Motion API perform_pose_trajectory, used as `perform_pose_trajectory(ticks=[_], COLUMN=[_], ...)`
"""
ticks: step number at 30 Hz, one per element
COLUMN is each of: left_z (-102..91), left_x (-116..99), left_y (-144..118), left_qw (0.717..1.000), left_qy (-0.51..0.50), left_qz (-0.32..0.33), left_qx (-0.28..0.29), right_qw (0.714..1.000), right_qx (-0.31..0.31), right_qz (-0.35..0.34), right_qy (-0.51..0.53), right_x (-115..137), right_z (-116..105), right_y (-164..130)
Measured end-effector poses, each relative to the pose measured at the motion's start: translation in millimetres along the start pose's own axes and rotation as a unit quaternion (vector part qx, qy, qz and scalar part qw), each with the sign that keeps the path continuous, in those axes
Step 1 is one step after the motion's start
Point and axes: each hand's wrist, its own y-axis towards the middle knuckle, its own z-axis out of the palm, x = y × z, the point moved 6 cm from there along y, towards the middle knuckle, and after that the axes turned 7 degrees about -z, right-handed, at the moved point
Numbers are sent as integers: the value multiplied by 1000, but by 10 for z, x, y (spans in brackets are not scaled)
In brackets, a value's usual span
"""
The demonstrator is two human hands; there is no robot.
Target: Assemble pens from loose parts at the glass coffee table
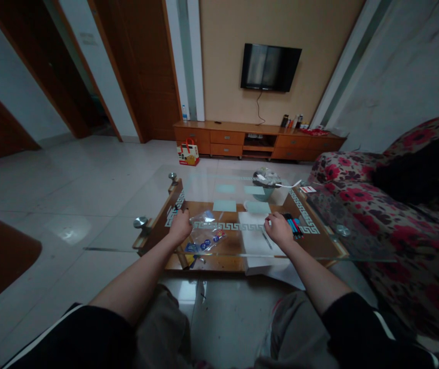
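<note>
Clear plastic bag (pixel 206 233) — crinkled, blue-printed — beside left hand (pixel 180 226).

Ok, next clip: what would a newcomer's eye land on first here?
Two bare hands on a glass coffee table: the left hand rests at a clear plastic bag, the right hand on white paper beside some pens. Behind, a dark wall-mounted TV; to the right, a floral sofa.
</note>
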Motion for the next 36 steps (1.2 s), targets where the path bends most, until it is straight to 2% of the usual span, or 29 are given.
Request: perform_pose_trajectory(ticks=[10,15,19,23,25,28,31,34,36], left_z=[-6,6,-15,-72,-120,-236,-332,-396,-412], left_x=[-82,-134,-235,-448,-585,-841,-1054,-1191,-1251], left_y=[-28,-40,-69,-167,-253,-445,-648,-795,-860], left_qw=[1000,1000,998,992,986,964,945,938,933], left_qy=[-12,-28,-51,-79,-94,-139,-133,-109,-92], left_qz=[4,10,41,100,134,227,297,330,348], left_qx=[5,10,10,16,18,18,22,11,1], right_qw=[999,999,997,985,969,932,872,801,773], right_qx=[-21,-13,-19,-16,0,28,82,145,173], right_qz=[-24,-19,-25,-19,-17,-13,31,80,96], right_qy=[16,31,76,172,245,362,481,575,602], right_x=[95,116,184,308,400,567,732,886,954], right_z=[-23,-4,-25,4,66,162,245,273,270], right_y=[-4,-1,1,-2,-9,-29,-62,-107,-132])
